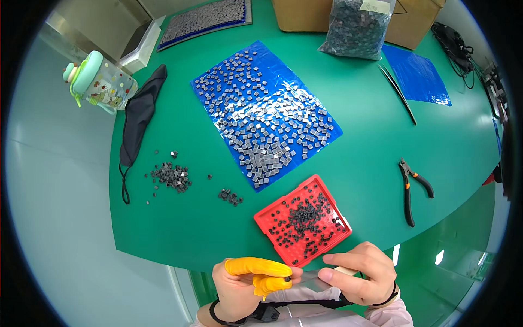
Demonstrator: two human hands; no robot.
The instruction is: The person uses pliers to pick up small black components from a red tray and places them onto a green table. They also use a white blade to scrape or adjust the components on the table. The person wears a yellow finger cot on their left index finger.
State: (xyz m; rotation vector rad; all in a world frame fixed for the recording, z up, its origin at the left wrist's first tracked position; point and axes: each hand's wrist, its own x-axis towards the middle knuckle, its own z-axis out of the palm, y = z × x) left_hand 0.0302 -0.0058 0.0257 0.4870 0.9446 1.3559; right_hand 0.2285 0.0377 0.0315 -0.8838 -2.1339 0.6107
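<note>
My left hand (233, 286) is at the near edge of the table, yellow covers on its thumb and forefinger. Pinched between those two tips is a small black piece (287, 279). To its right, my right hand (370, 272) grips a thin flat strip (315, 281) with a pale section (346, 270) between the fingers. The strip's far end reaches toward the left fingertips; I cannot tell whether it touches the black piece. Just beyond both hands lies a red tray (268, 213) holding many small black pieces (306, 218).
Small grey square parts (267, 158) cover a blue sheet (297, 82). Loose dark pieces (172, 176) lie left of it, near a black mask (143, 117) and a bottle (103, 82). Cutting pliers (408, 191), tweezers (399, 92) and a filled plastic bag (357, 30) are on the right.
</note>
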